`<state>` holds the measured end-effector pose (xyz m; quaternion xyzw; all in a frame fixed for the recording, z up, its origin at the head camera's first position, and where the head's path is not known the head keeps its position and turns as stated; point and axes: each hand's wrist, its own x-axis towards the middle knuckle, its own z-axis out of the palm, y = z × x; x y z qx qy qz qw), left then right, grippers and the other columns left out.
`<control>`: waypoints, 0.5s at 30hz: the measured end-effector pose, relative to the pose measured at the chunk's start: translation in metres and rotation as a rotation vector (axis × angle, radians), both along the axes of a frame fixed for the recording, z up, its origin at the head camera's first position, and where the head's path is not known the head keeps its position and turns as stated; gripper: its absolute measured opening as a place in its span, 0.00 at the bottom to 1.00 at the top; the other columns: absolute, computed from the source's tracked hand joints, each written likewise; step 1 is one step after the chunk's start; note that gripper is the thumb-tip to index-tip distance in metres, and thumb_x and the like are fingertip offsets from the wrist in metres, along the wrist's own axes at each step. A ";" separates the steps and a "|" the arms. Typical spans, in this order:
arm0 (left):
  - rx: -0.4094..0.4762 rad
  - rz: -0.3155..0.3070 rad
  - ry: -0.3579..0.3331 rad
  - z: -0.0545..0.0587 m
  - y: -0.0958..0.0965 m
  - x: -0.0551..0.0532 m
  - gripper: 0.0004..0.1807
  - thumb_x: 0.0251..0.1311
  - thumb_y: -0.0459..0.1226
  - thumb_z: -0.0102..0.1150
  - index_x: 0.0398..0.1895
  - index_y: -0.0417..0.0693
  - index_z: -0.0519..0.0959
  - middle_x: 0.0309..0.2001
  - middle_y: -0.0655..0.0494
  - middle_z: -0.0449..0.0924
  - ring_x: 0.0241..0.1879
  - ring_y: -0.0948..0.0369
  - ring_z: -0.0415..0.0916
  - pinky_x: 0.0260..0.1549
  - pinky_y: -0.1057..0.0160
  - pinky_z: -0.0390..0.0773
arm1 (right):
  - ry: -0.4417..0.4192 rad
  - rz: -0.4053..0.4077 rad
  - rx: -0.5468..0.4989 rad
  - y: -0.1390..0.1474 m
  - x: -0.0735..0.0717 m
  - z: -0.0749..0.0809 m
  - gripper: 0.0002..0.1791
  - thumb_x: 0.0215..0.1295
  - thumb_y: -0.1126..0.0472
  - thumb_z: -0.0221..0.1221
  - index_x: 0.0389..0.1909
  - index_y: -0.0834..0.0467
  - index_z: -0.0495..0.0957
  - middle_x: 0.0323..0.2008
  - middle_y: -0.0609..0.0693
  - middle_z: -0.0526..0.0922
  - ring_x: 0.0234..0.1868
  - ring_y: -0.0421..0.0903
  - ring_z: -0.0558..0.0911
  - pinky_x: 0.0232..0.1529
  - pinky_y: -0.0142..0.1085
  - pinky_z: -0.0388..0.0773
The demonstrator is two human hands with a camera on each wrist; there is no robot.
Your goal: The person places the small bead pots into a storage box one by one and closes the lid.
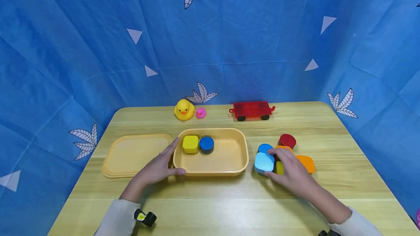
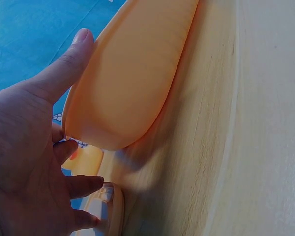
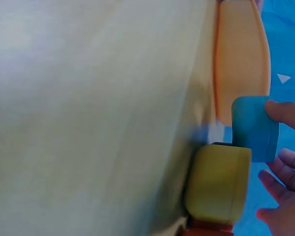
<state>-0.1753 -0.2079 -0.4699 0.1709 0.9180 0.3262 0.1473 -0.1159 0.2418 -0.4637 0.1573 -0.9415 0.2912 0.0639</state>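
Note:
A pale orange plastic tub [image 1: 229, 154] stands mid-table, holding a yellow block [image 1: 190, 144] and a dark blue round block [image 1: 206, 144] on its left side. My left hand [image 1: 159, 166] spans the tub's left end, its thumb against the front rim and fingers stretched along the end wall. At the right, my right hand [image 1: 290, 170] pinches a light blue rounded block [image 1: 264, 162] between thumb and fingers. In the right wrist view that block [image 3: 253, 129] is above and beside a yellow block [image 3: 218, 183]. The right hand partly covers the pile behind it.
Around the right hand lie a blue round block [image 1: 265, 148], a red round block [image 1: 287, 140] and orange blocks [image 1: 306, 163]. A flat lid [image 1: 134, 156] lies left of the tub. Behind are a yellow duck [image 1: 184, 110], a pink duck [image 1: 201, 113] and a red wagon [image 1: 251, 110].

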 end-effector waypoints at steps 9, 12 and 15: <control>0.001 -0.001 0.004 -0.003 -0.001 -0.001 0.65 0.58 0.59 0.71 0.85 0.60 0.35 0.84 0.49 0.39 0.81 0.43 0.45 0.75 0.38 0.55 | 0.034 0.062 -0.078 -0.002 -0.014 0.017 0.35 0.55 0.64 0.78 0.62 0.61 0.73 0.57 0.56 0.78 0.56 0.57 0.80 0.54 0.57 0.83; 0.000 0.003 0.000 -0.003 -0.001 -0.001 0.65 0.58 0.60 0.71 0.85 0.61 0.35 0.84 0.49 0.39 0.81 0.43 0.45 0.75 0.38 0.55 | 0.027 0.090 -0.127 -0.004 -0.021 0.021 0.35 0.54 0.68 0.77 0.63 0.63 0.72 0.58 0.57 0.77 0.57 0.58 0.79 0.54 0.55 0.82; -0.004 0.010 -0.004 -0.004 -0.001 -0.001 0.65 0.58 0.61 0.71 0.85 0.62 0.35 0.84 0.50 0.39 0.81 0.42 0.45 0.75 0.38 0.55 | 0.009 0.108 -0.154 -0.005 -0.027 0.025 0.36 0.55 0.71 0.75 0.65 0.64 0.71 0.59 0.59 0.74 0.58 0.60 0.79 0.55 0.55 0.82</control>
